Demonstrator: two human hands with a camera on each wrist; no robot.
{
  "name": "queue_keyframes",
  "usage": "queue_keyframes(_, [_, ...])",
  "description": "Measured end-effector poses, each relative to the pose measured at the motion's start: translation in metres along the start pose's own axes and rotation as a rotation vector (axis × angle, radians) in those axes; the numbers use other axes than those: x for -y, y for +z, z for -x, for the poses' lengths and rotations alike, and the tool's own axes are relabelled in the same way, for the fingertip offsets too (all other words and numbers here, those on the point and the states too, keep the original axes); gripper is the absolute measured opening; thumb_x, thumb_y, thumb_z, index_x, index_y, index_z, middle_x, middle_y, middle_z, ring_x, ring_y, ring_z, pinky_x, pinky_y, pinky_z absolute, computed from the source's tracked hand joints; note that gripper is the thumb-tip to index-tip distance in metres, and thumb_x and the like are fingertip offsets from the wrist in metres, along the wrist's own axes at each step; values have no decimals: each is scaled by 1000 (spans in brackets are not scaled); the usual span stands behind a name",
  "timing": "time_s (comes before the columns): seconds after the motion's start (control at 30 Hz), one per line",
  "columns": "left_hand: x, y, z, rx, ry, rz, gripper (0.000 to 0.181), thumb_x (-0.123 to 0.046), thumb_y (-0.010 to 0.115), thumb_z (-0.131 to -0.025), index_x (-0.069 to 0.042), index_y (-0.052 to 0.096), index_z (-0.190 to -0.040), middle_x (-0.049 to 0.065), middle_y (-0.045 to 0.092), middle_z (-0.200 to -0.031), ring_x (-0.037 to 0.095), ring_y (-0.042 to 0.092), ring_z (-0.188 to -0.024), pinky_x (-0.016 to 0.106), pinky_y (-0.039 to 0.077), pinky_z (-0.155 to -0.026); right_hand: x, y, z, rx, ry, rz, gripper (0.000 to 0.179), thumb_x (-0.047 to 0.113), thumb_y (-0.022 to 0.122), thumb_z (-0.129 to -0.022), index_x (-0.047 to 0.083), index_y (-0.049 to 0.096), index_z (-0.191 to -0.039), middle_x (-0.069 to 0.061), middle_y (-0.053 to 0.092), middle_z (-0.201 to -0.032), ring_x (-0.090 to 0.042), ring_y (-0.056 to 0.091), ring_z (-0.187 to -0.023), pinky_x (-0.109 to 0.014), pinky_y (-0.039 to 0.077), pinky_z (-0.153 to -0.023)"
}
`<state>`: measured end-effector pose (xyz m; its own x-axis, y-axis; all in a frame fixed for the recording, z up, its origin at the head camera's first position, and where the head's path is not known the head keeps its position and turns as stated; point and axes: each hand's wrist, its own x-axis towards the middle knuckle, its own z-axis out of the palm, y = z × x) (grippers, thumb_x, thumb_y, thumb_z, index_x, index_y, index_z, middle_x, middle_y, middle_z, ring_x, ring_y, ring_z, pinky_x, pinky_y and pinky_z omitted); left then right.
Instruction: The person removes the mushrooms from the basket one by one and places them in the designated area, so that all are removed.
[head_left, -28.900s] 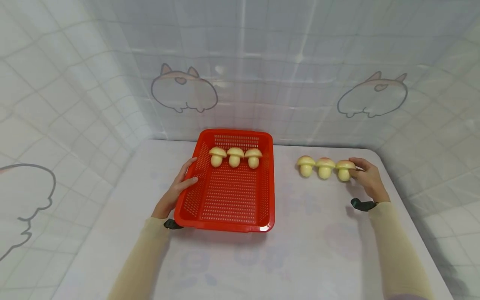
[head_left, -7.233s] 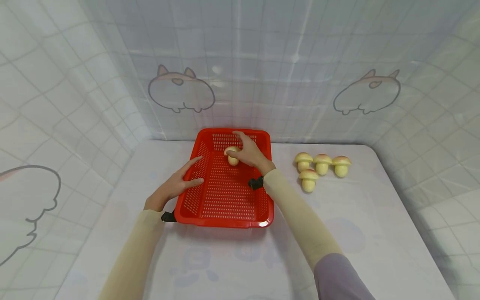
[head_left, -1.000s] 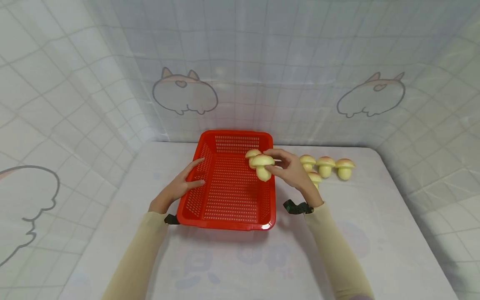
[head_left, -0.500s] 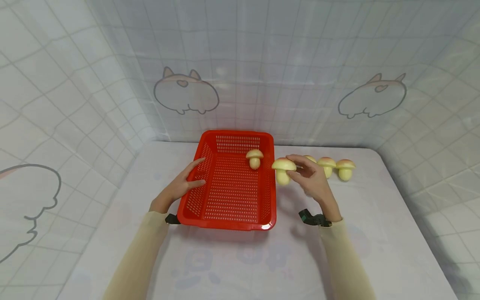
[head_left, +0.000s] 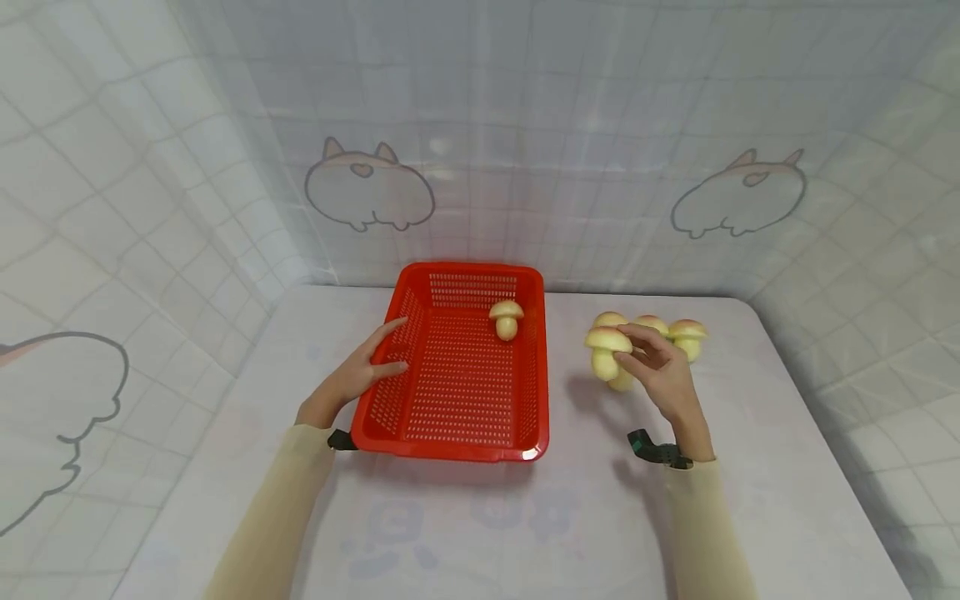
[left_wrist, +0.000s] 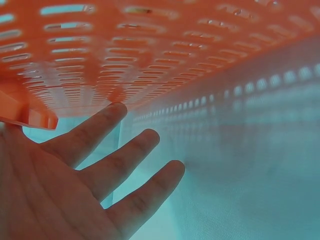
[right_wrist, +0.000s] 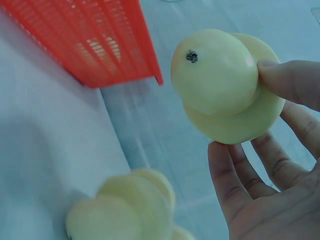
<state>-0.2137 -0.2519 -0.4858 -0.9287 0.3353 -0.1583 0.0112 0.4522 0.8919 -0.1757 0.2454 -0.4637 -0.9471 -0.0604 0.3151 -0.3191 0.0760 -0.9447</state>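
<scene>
My right hand (head_left: 663,375) pinches a pale yellow toy mushroom (head_left: 603,354) with a pinkish cap, thumb on one side and fingertips on the other. In the right wrist view the mushroom (right_wrist: 220,75) shows its rounded stem end toward the camera. Several similar mushrooms (head_left: 687,333) lie close by on the table, partly hidden by the hand and the held one. At the left side of a red plastic basket (head_left: 465,454), my left hand (head_left: 348,383) holds the rim, thumb and a finger inside. Three more fingers (left_wrist: 132,167) reach beneath the slotted basket. One mushroom (head_left: 506,321) sits upright inside, at the upper right.
A white cloth with faint prints covers the table (head_left: 465,533). White gridded sheets with cartoon animal outlines form a back wall (head_left: 517,167) and side walls. A strap with a dark device (head_left: 656,450) is on the right wrist.
Over the last second, my right hand has carried its mushroom rightward from above the basket to the group on the table. Another mushroom stays in the basket; the left hand keeps its place.
</scene>
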Motion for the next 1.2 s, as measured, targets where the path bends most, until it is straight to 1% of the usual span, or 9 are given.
queue_keyframes(0.1, [-1,1,0,3,3,0,77,-28,65,-101,-41,20,-163,12,19,-168,39,47,-133,63,43,-110,-1,-13,3,-18,-6,19,40,-9,72,-90,-7,64,-129,-6,65,-126,-7,65,-115,-18,52,-97])
queue_keyframes(0.27, [-1,1,0,6,5,11,77,-25,64,-101,-41,20,-163,16,28,-163,39,54,-125,56,52,-102,-7,-35,9,-87,-6,17,40,-14,70,-89,-14,61,-128,4,70,-123,-5,66,-113,-15,53,-93])
queue_keyframes(0.37, [0,1,1,3,-8,24,78,-23,64,-101,-40,21,-163,17,32,-159,39,56,-121,52,56,-97,-9,-46,12,-125,-5,-5,41,-14,69,-89,-13,61,-130,6,70,-123,-5,66,-114,-14,53,-91])
queue_keyframes(0.47, [0,0,2,1,-12,24,78,-23,64,-101,-39,20,-163,17,31,-159,39,55,-122,51,56,-97,-11,-53,14,-151,-1,-42,42,-16,68,-89,-14,61,-130,3,69,-124,-7,66,-115,-14,53,-91])
queue_keyframes(0.7, [0,-1,4,-6,-11,16,78,-22,64,-101,-36,20,-164,18,30,-160,38,56,-121,50,56,-96,-15,-63,18,-200,37,-41,43,-17,68,-89,-16,59,-131,6,69,-122,-5,67,-112,-12,54,-89])
queue_keyframes(0.83, [-1,-1,4,-9,-12,5,77,-25,64,-102,-40,20,-163,13,21,-168,40,45,-135,62,44,-109,-17,-68,18,-222,38,-53,43,-19,67,-88,-16,60,-130,6,70,-121,-6,67,-110,-13,54,-89])
queue_keyframes(0.93, [-3,-1,4,-11,-13,-3,76,-28,64,-102,-42,21,-162,9,15,-170,40,39,-140,67,36,-113,-17,-71,19,-241,44,-66,42,-20,66,-87,-18,60,-129,4,71,-119,-7,67,-109,-13,54,-89])
queue_keyframes(1.1, [-5,-1,5,-7,-12,-7,75,-28,64,-102,-42,21,-162,10,20,-168,39,42,-137,66,40,-111,-16,-75,21,-266,68,-56,42,-20,67,-87,-16,61,-129,4,72,-117,-7,67,-108,-13,54,-89])
queue_keyframes(1.2, [-5,-1,6,-4,-20,9,75,-27,63,-102,-42,21,-162,12,23,-166,40,48,-132,61,47,-106,-15,-76,19,-261,71,-50,42,-19,68,-87,-15,61,-129,5,71,-119,-7,67,-110,-12,54,-89])
